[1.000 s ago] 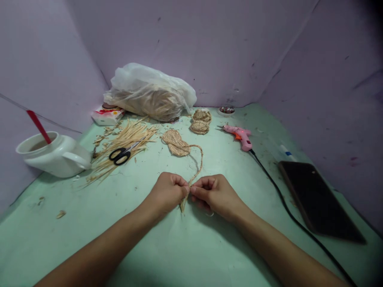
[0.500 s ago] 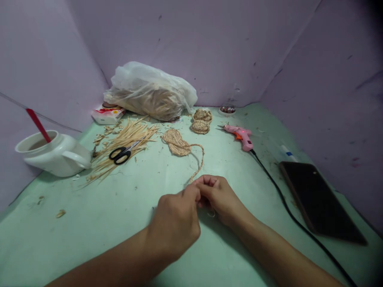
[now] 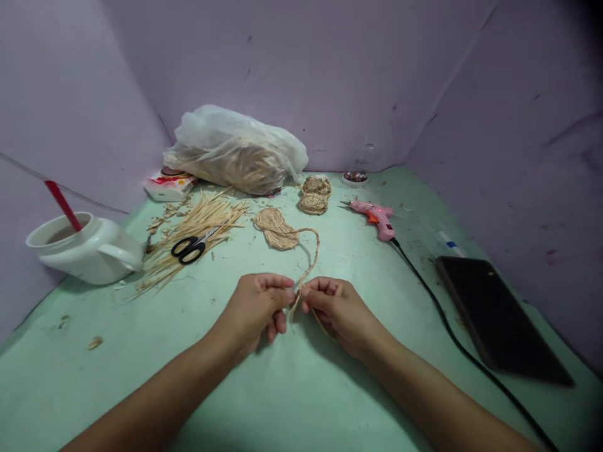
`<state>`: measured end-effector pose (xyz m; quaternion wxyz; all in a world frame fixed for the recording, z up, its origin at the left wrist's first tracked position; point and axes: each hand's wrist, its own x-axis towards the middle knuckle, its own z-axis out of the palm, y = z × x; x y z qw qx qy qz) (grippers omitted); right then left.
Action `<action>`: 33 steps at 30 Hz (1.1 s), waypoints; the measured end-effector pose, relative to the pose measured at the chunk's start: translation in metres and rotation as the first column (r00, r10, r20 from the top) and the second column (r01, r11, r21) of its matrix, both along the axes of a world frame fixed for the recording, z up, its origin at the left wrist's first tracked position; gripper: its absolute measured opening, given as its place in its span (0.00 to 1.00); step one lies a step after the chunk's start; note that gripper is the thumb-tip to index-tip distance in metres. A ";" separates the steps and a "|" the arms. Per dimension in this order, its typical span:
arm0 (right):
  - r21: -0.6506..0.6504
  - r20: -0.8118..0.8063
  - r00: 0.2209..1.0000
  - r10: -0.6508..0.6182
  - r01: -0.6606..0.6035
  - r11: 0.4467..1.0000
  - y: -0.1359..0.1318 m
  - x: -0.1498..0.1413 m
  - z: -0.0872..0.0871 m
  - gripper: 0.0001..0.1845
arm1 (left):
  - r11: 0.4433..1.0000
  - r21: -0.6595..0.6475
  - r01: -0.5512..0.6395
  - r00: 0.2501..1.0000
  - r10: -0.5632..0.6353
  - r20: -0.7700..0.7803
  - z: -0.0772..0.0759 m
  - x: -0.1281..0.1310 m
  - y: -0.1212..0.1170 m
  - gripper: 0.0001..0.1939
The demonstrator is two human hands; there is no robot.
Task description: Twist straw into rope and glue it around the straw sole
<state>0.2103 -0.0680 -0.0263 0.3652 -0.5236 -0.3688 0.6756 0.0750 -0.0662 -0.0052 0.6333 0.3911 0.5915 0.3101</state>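
Where the hands (image 3: 343, 312) meet the cord (image 3: 317, 247), fingers (image 3: 321, 300) partly hide it.

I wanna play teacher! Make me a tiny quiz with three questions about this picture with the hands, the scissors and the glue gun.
1. True or false: one of the hands is holding the scissors.
2. Fill in the missing word: a thin straw ____ runs from the flat straw coil to the right hand.
3. Pick one. What is the main colour of the hot glue gun?
A. green
B. pink
C. black

Key:
1. False: the scissors lie on the loose straw strips.
2. cord
3. B
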 end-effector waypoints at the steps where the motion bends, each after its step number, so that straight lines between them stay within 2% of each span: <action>1: 0.017 0.010 1.000 0.000 0.000 1.000 0.000 -0.001 -0.001 0.07 | 0.997 -0.063 0.050 0.995 -0.044 0.089 -0.001 0.000 0.002 0.07; 2: 0.029 0.018 1.000 0.000 -0.001 1.000 0.000 -0.001 -0.001 0.07 | 0.990 -0.101 0.097 0.985 -0.081 0.155 -0.002 0.000 0.003 0.06; 4: 0.051 0.039 0.999 0.008 -0.010 0.999 0.000 -0.001 -0.004 0.07 | 0.981 -0.134 0.140 0.975 -0.113 0.192 -0.006 0.000 0.004 0.05; 8: 0.151 0.144 0.988 0.049 -0.071 0.986 0.002 0.002 -0.009 0.06 | 0.989 -0.109 0.100 0.993 -0.093 0.067 -0.011 -0.003 0.007 0.03; 11: 0.244 0.243 0.965 0.095 -0.156 0.957 0.003 0.006 -0.012 0.05 | 0.988 -0.086 0.125 0.991 -0.128 -0.030 -0.012 -0.004 0.009 0.03; 15: 0.274 0.321 0.938 0.129 -0.223 0.936 0.003 0.007 -0.014 0.05 | 0.985 -0.093 0.144 0.983 -0.154 -0.104 -0.011 -0.003 0.010 0.04; 19: 0.316 0.380 0.919 0.111 -0.241 0.917 0.002 0.008 -0.013 0.06 | 0.983 0.065 0.173 0.978 -0.163 -0.133 -0.016 -0.002 0.010 0.04; 22: 0.427 0.531 0.847 0.014 -0.281 0.859 0.000 0.009 -0.009 0.07 | 0.971 0.181 0.158 0.969 -0.117 -0.219 -0.022 -0.003 0.010 0.04; 24: 0.469 0.628 0.776 -0.064 -0.312 0.826 -0.003 0.009 -0.005 0.07 | 0.973 0.202 0.115 0.967 -0.062 -0.248 -0.026 -0.002 0.009 0.04; 27: 0.484 0.702 0.703 -0.111 -0.357 0.799 -0.008 0.007 -0.001 0.09 | 0.989 0.145 0.013 0.981 0.016 -0.195 -0.028 0.002 0.008 0.03; 29: 0.509 0.734 0.664 -0.141 -0.402 0.761 -0.012 0.004 -0.002 0.10 | 0.996 0.079 -0.036 0.987 0.048 -0.155 -0.027 0.006 0.008 0.02; 31: 0.557 0.766 0.609 -0.207 -0.467 0.687 -0.015 0.002 -0.006 0.10 | 0.998 0.023 -0.061 0.990 0.063 -0.127 -0.023 0.008 0.008 0.02; 33: 0.604 0.781 0.548 -0.301 -0.537 0.589 -0.018 0.001 -0.010 0.10 | 0.997 -0.026 -0.077 0.993 0.075 -0.090 -0.019 0.010 0.009 0.02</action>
